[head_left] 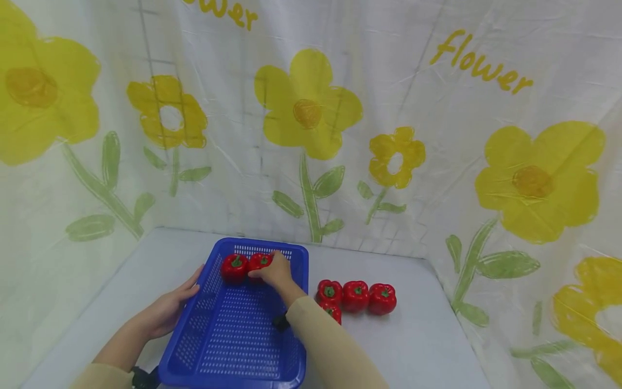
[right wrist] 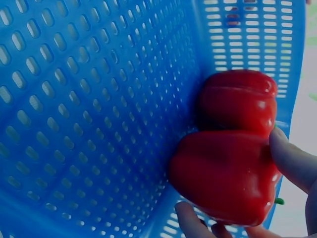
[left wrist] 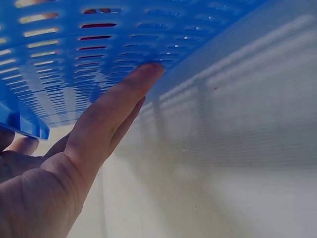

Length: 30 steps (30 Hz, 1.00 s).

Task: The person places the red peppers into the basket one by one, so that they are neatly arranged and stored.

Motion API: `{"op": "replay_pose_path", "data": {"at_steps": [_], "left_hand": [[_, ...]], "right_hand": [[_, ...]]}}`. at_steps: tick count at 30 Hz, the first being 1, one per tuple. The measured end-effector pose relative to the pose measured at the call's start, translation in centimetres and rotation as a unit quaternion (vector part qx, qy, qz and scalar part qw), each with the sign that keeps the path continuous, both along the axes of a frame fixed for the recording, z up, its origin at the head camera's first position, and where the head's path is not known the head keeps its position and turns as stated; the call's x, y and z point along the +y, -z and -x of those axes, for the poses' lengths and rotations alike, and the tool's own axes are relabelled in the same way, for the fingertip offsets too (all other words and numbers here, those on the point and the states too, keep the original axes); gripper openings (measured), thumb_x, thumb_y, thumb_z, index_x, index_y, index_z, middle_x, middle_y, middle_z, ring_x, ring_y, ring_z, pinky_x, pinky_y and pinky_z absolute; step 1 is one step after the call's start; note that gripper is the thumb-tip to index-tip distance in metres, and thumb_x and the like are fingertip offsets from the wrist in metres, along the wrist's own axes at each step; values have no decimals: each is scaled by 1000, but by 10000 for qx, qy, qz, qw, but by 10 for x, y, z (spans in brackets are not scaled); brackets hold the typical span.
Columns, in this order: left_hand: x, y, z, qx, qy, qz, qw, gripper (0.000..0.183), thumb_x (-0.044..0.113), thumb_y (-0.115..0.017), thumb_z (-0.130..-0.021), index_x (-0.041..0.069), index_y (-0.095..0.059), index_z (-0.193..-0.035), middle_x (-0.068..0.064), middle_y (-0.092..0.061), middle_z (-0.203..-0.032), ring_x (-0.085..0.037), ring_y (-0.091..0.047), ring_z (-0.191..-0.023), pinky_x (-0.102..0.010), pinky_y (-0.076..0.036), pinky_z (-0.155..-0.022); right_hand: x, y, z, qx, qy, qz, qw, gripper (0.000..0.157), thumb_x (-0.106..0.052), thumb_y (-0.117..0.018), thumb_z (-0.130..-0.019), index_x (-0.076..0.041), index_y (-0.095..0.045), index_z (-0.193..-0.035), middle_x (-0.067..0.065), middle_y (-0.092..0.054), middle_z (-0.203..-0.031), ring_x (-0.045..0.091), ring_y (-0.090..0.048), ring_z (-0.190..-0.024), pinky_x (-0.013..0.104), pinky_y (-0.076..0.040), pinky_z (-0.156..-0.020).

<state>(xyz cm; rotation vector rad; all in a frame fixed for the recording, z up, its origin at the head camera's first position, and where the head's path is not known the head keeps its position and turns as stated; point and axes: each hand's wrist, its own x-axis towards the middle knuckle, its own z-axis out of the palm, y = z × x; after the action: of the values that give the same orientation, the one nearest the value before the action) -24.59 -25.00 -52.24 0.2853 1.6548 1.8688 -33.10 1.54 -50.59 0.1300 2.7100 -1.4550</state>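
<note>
In the head view a blue plastic basket (head_left: 243, 335) with slotted walls stands on the table. At its far end my right hand (head_left: 275, 270) grips a red bell pepper (head_left: 259, 261), thumb on one side and fingers on the other. Against that pepper (right wrist: 225, 176) sits a second red bell pepper (head_left: 235, 268), in the far left corner. My left hand (head_left: 170, 309) is outside the basket at its left long side. In the left wrist view its extended thumb (left wrist: 119, 109) touches the slotted wall (left wrist: 89, 59), while other fingers are near the rim, partly hidden.
To the right of the basket several red bell peppers (head_left: 356, 296) are grouped on the white table (head_left: 413, 346). One pepper (head_left: 331, 310) is partly covered by my right sleeve (head_left: 330, 346). A white curtain (head_left: 233, 178) with yellow flowers hangs behind the table.
</note>
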Motion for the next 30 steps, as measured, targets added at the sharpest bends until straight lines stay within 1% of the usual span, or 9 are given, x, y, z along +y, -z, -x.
{"op": "replay_pose_path", "data": {"at_steps": [5,11,15,21,26,30], "left_hand": [[1,-1,1,2,31,-39,10000,63,39,-20,-112,41,26,-154,-18,25,-165,-54,2,-151,-60,-35,-115],[2,0,3,25,48,-62,10000,63,40,-20,-112,41,26,-153,-18,26,-165,-55,3,-150,-61,-36,-114],[1,2,4,85,85,-71,9999,63,40,-19,-111,40,28,-153,-20,26,-164,-55,2,-150,-61,-36,-114],[0,6,2,25,163,-139,9998,62,40,-18,-111,41,29,-152,-18,29,-164,-54,4,-150,-60,-35,-115],[-1,6,0,54,133,-77,9999,63,41,-19,-111,39,29,-152,-21,28,-163,-54,0,-151,-58,-35,-115],[-1,4,2,45,75,3,10000,63,42,-20,-111,41,28,-153,-20,26,-165,-53,-5,-151,-57,-37,-114]], "right_hand": [[0,-2,-1,-7,17,-16,10000,89,-24,-96,-67,0,-52,-141,18,-62,-131,34,-59,-123,51,-48,-107],[4,-7,-1,14,20,71,10000,86,-23,-95,-69,-1,-51,-140,18,-62,-130,34,-59,-120,51,-49,-105],[4,-11,-1,83,-26,-4,10000,86,-25,-95,-69,-2,-52,-140,18,-62,-131,33,-60,-119,51,-50,-105],[5,-19,-6,132,-5,-33,9999,82,-26,-94,-70,-4,-54,-139,19,-61,-134,36,-57,-125,52,-49,-105],[8,-27,-10,240,-43,28,9997,81,-28,-94,-70,-6,-55,-138,19,-60,-137,38,-55,-130,52,-48,-106],[11,-35,-12,402,-120,122,9990,82,-28,-93,-71,-5,-55,-139,20,-60,-138,36,-56,-128,50,-49,-104]]}}
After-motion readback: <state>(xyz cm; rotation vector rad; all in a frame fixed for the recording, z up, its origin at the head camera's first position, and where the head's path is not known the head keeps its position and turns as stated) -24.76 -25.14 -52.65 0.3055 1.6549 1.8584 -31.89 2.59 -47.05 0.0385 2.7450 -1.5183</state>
